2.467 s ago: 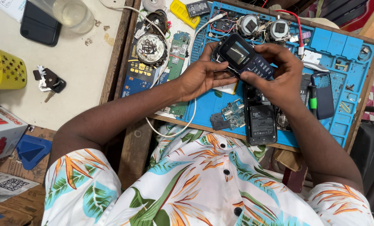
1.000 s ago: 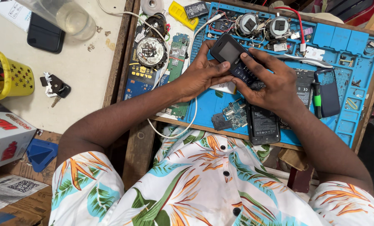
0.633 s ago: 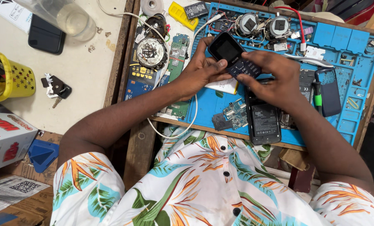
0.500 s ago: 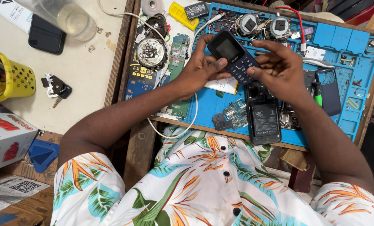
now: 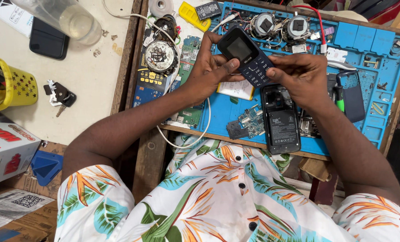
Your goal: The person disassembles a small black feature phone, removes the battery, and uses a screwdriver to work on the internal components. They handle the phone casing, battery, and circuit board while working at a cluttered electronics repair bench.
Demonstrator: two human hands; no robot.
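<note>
Wooden bench (image 5: 149, 157) carries a blue repair mat (image 5: 370, 130); on the mat lie an opened phone (image 5: 280, 118) with battery showing, a loose circuit board (image 5: 247, 125) just beside it, and two round parts (image 5: 280, 26) at the far edge. Left of the mat: circuit boards (image 5: 188, 56) and a white cable (image 5: 200, 134). Adjoining pale tabletop (image 5: 88, 76) holds a black phone (image 5: 49, 41), keys (image 5: 59, 95), a yellow basket (image 5: 9, 87) and a clear cup (image 5: 63, 18).

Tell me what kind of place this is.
Most likely a phone repair bench. Both hands hold a dark keypad phone over a blue repair mat; an opened phone with its battery showing and loose circuit boards lie on it.
</note>
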